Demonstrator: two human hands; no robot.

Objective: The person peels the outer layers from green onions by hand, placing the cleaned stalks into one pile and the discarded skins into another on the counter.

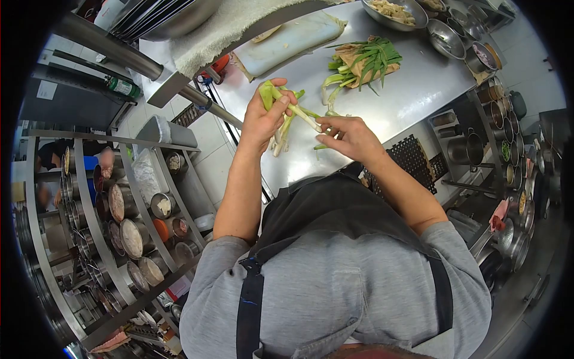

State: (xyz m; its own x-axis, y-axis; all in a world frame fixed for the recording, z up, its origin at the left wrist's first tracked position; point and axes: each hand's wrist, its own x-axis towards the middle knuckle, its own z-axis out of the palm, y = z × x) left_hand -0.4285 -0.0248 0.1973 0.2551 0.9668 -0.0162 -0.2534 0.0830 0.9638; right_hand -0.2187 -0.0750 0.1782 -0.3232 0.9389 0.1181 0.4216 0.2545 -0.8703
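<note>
So the left hand (269, 113) has its fingers curled around a scallion (306, 118), up at the green end. The right hand (353, 139) is pinching the white end between thumb and fingertips, so the stalk slants down across the gap between the two hands. It's up in the air over the near part of the metal table (412, 96). A few more stalks (280, 142) show just below the left hand, pale ends pointing down, but I can't tell if that hand is gripping those too.

Further back there's a pile of greens (376, 60) with some brownish, papery stuff mixed in. Left of that is a whitish board (293, 45), lying flat. Past the pile, at the far edge, a metal bowl (421, 17) has pale pieces in it, with a smaller bowl (446, 39) right by it.
</note>
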